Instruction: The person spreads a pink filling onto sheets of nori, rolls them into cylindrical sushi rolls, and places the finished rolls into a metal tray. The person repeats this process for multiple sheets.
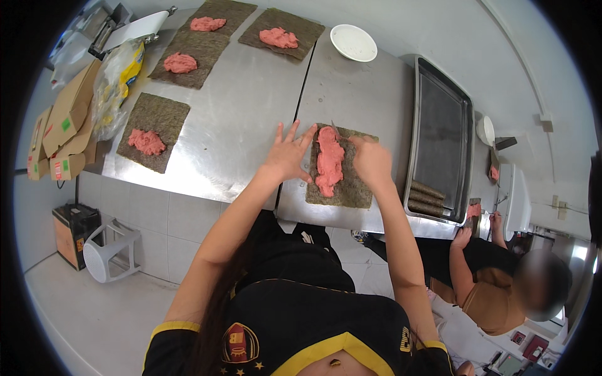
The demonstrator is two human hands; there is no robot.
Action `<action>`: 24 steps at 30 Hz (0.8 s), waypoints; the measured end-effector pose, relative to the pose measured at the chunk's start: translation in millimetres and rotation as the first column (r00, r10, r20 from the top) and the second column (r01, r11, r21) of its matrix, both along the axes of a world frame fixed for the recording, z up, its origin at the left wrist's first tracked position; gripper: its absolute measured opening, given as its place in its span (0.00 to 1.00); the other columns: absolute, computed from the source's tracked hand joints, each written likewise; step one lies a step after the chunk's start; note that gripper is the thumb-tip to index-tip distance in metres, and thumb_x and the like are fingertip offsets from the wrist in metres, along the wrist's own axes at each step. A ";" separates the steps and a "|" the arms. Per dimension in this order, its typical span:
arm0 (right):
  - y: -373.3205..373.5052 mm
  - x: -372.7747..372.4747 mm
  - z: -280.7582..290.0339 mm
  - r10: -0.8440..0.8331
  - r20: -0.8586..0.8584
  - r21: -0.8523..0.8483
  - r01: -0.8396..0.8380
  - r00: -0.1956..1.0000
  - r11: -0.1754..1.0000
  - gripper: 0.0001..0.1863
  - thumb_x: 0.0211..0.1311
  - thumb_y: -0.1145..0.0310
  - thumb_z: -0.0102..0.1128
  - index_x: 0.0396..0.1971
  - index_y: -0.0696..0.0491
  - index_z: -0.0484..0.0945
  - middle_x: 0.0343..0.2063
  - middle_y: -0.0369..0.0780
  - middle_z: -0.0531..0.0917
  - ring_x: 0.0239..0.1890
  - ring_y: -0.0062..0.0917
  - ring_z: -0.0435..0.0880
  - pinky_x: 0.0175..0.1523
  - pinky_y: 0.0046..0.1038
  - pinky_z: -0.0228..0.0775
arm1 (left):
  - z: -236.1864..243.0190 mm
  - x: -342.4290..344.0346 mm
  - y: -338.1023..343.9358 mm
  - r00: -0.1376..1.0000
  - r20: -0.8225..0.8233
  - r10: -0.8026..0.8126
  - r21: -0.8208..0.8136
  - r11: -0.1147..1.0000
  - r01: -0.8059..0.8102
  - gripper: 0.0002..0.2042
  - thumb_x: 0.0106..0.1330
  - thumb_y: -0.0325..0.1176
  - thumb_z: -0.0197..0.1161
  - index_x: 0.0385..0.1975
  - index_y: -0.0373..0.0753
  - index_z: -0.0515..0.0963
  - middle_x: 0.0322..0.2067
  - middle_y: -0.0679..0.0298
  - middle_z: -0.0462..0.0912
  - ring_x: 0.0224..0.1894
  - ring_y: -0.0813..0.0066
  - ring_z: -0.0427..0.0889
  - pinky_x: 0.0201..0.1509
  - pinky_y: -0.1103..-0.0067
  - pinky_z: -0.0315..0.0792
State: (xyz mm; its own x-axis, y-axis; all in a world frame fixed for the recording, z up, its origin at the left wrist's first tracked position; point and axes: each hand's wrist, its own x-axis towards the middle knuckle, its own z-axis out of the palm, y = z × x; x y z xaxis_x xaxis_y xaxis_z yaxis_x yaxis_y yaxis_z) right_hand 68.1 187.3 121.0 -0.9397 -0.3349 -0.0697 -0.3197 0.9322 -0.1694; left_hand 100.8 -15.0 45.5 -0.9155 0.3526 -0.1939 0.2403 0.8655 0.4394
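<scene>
In front of me lies a dark seaweed sheet [357, 188] with a long strip of pink minced-meat paste [329, 163] along its left part. My left hand [287, 156] is open, fingers spread, at the sheet's left edge, thumb close to the paste. My right hand [371, 160] is closed over the sheet's right side, index finger stretched toward the strip's far end. From it a thin metal blade [336, 130] reaches to the paste; its handle is hidden in the hand. Several more seaweed sheets [169, 119] with pink lumps [147, 142] lie at the left and back.
A deep metal tray [411, 150] with several dark rolls [426, 199] stands on the right. A white bowl [353, 43] sits at the back. Cardboard [69, 122] and a plastic bag [116, 94] are far left. A co-worker [495, 288] handles another sheet at the right.
</scene>
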 end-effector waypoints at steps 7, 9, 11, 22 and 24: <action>-23.8 23.2 -26.1 0.161 -0.155 0.203 -0.128 0.975 0.971 0.09 0.52 0.72 0.55 0.32 0.59 0.78 0.29 0.45 0.79 0.28 0.36 0.85 0.29 0.32 0.79 | -3.4 2.7 -1.3 0.999 -0.039 0.009 0.031 1.000 -0.008 0.67 0.35 0.55 0.77 0.71 0.41 0.34 0.63 0.53 0.66 0.73 0.53 0.41 0.72 0.51 0.30; -31.9 25.2 -27.0 0.156 -0.145 0.220 -0.122 0.977 0.968 0.09 0.52 0.72 0.55 0.32 0.59 0.78 0.29 0.45 0.79 0.28 0.36 0.85 0.29 0.32 0.79 | -5.5 2.7 -2.4 0.999 -0.046 0.012 0.032 0.999 -0.011 0.68 0.34 0.55 0.77 0.71 0.41 0.34 0.63 0.53 0.65 0.73 0.52 0.42 0.72 0.50 0.31; -39.8 25.0 -24.4 0.081 -0.080 0.186 -0.065 0.994 0.980 0.09 0.52 0.71 0.55 0.32 0.59 0.78 0.30 0.46 0.80 0.30 0.39 0.85 0.32 0.35 0.79 | -6.8 2.3 -2.7 0.999 -0.047 0.012 0.034 0.999 -0.010 0.68 0.34 0.56 0.77 0.71 0.41 0.34 0.64 0.53 0.65 0.73 0.52 0.42 0.72 0.50 0.31; -5.8 -20.4 -1.9 -0.169 0.301 -0.329 0.269 0.938 0.905 0.14 0.57 0.68 0.52 0.41 0.47 0.84 0.35 0.49 0.83 0.37 0.48 0.81 0.44 0.42 0.72 | -3.9 1.9 -2.1 0.998 -0.058 -0.014 0.001 1.000 0.014 0.67 0.36 0.56 0.76 0.71 0.40 0.34 0.61 0.52 0.69 0.73 0.53 0.43 0.72 0.51 0.31; -1.2 -19.7 11.0 -0.074 0.127 -0.243 0.103 0.989 0.965 0.14 0.55 0.70 0.53 0.40 0.48 0.84 0.33 0.48 0.82 0.35 0.46 0.81 0.42 0.42 0.73 | -5.8 2.6 -2.7 0.997 -0.070 -0.008 0.001 1.000 0.008 0.66 0.35 0.56 0.76 0.71 0.40 0.35 0.61 0.51 0.69 0.73 0.53 0.43 0.72 0.50 0.31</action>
State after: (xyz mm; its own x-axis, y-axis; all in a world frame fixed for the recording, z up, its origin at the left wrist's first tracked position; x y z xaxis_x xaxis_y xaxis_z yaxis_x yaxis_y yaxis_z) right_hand 48.3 186.1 131.9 -0.9568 -0.2713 -0.1049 -0.2024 0.8799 -0.4298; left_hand 103.4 -17.7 39.8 -0.9240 0.3603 -0.1285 0.2777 0.8628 0.4224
